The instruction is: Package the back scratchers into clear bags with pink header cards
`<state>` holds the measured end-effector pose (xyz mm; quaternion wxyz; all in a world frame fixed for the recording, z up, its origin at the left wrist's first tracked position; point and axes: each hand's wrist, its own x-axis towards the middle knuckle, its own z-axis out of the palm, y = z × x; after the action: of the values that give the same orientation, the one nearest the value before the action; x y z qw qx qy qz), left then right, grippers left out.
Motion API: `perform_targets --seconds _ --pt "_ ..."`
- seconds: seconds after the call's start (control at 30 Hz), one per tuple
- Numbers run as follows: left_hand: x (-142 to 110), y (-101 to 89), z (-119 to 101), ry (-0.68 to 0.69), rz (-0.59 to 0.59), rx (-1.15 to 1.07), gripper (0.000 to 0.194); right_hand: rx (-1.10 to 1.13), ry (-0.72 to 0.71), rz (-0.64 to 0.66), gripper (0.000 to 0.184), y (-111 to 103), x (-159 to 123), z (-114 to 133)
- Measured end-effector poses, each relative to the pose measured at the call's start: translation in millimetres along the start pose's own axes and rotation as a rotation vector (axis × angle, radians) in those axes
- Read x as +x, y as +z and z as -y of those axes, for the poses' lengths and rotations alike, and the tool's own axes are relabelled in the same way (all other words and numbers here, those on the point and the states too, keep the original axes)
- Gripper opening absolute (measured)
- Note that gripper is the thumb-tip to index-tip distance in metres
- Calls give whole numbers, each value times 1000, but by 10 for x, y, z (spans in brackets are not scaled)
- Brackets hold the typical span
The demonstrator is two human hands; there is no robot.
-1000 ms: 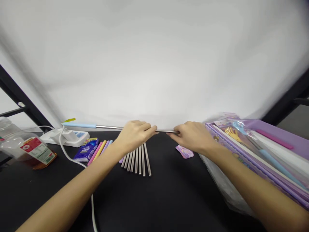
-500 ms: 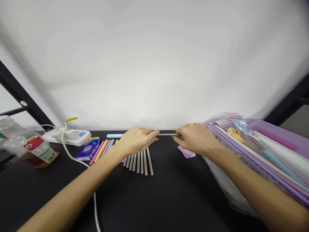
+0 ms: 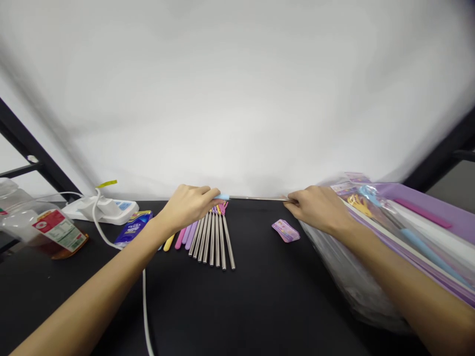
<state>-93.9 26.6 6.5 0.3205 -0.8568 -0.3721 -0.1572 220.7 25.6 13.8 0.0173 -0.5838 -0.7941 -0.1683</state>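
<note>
Steel rod held taut between your two hands, level.
Your left hand closes on its pale-blue sleeve, your right hand pinches the bare end; keep both steady, along the table's far edge, just beyond the fanned row of steel rods.

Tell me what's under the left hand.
Pink, purple and yellow sticks lie on the black table just below the left hand, beside a fan of metal rods. The hand covers their upper ends, so those cannot be seen.
</note>
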Motion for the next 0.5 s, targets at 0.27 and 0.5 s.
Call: perform_targets --seconds 0.27,0.5 --pt "170 -144 -277 84 24 11 40 49 -99 29 57 -76 27 329" --pt "247 -155 -425 30 66 -11 33 48 -155 -95 32 -222 -12 474"
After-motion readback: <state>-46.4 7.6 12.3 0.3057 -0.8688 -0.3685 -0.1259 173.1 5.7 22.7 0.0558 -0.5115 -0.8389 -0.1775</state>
